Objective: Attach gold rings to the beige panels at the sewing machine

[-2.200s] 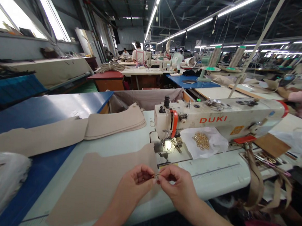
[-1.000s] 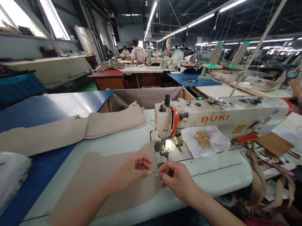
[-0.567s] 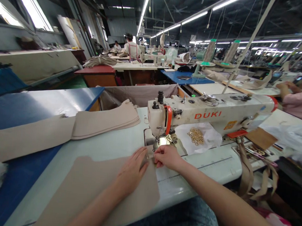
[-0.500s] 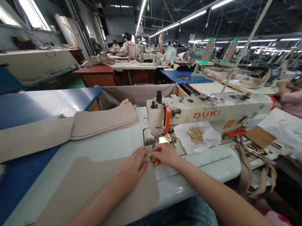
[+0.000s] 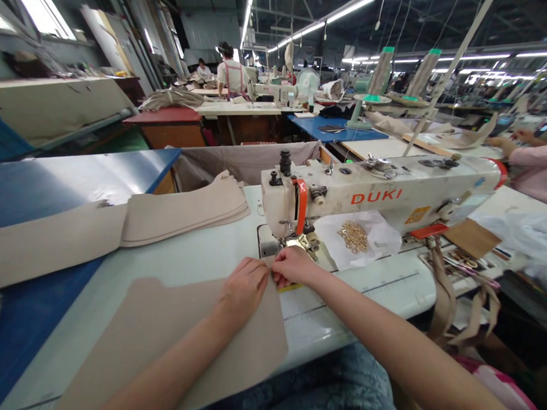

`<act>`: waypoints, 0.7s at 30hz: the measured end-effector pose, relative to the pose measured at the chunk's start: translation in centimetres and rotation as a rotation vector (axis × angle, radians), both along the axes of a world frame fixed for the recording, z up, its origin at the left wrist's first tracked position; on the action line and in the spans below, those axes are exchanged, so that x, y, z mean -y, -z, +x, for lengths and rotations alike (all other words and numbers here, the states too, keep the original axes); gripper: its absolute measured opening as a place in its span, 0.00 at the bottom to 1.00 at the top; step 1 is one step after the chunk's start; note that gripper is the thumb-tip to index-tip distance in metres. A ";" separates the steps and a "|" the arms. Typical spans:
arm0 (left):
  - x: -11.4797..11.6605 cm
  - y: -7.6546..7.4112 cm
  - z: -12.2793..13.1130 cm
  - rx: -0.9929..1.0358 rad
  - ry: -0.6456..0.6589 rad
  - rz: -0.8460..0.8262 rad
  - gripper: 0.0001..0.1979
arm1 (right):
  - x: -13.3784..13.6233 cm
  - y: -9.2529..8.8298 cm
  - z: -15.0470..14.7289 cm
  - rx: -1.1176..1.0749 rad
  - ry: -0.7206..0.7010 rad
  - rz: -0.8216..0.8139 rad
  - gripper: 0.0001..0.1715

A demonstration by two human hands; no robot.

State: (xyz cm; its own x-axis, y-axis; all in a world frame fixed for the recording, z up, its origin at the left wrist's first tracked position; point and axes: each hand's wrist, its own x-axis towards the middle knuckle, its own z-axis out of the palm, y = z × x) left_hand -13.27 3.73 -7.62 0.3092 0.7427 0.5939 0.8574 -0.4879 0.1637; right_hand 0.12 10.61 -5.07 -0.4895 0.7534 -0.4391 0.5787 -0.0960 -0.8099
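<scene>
A large beige fabric panel (image 5: 177, 340) lies on the pale sewing table (image 5: 194, 259) in front of a white DUKI sewing machine (image 5: 373, 194). My left hand (image 5: 242, 288) rests on the panel's far corner, fingers curled down against the cloth. My right hand (image 5: 293, 267) is closed in a pinch at that same corner, just before the presser foot (image 5: 299, 241). What it pinches is too small to name. A yellow strip shows under its fingers.
A stack of beige cut pieces (image 5: 182, 210) lies at the left, partly over a blue table (image 5: 52, 186). Gold rings (image 5: 354, 236) sit on white paper by the machine. Beige straps (image 5: 446, 297) hang at the right. A person's pink sleeve (image 5: 538, 171) shows far right; other people work at the back.
Both hands came down from pinching a small piece in the air to the panel's corner, then slid it towards the presser foot. The camera moved closer.
</scene>
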 end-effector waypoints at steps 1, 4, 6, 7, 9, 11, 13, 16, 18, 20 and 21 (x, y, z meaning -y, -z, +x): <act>-0.1 0.1 0.1 -0.003 0.002 0.008 0.12 | 0.0 -0.1 0.0 0.016 -0.008 0.013 0.16; -0.3 0.4 0.3 -0.003 -0.002 0.019 0.11 | -0.1 -0.2 0.0 0.070 -0.037 0.077 0.15; -0.4 0.5 0.2 -0.011 -0.001 0.014 0.10 | -0.2 -0.3 0.0 0.107 -0.064 0.151 0.13; -0.5 0.5 0.2 -0.012 0.001 0.010 0.10 | -0.2 -0.3 0.1 0.127 -0.076 0.201 0.12; -0.6 0.5 0.1 -0.003 0.000 -0.009 0.09 | 0.0 -0.5 0.6 0.163 -0.091 0.327 0.09; -0.6 0.5 0.1 0.017 0.001 -0.027 0.09 | 0.6 -0.7 1.5 0.187 -0.104 0.459 0.06; -0.6 0.4 0.0 0.034 0.010 -0.037 0.08 | 1.5 -0.7 3.0 0.191 -0.140 0.560 0.06; -0.6 0.5 0.0 0.051 0.015 -0.034 0.08 | 3.2 -0.3 5.7 0.195 -0.386 0.826 0.08; -0.6 0.5 0.1 0.064 0.015 -0.028 0.08 | 4.2 0.0 7.3 0.184 -0.616 1.075 0.09; -0.6 0.4 0.1 0.077 0.016 -0.026 0.08 | 4.8 0.2 8.2 0.170 -0.768 1.235 0.09; -0.6 0.4 0.2 0.080 0.016 -0.031 0.08 | 4.9 0.3 8.3 0.167 -0.807 1.278 0.10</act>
State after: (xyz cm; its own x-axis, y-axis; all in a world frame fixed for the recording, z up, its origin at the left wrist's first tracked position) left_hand -13.11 4.37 -7.99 0.2735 0.7565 0.5941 0.8331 -0.4950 0.2468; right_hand 8.44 5.70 -5.33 -0.9562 0.2225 0.1902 0.2221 0.9747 -0.0239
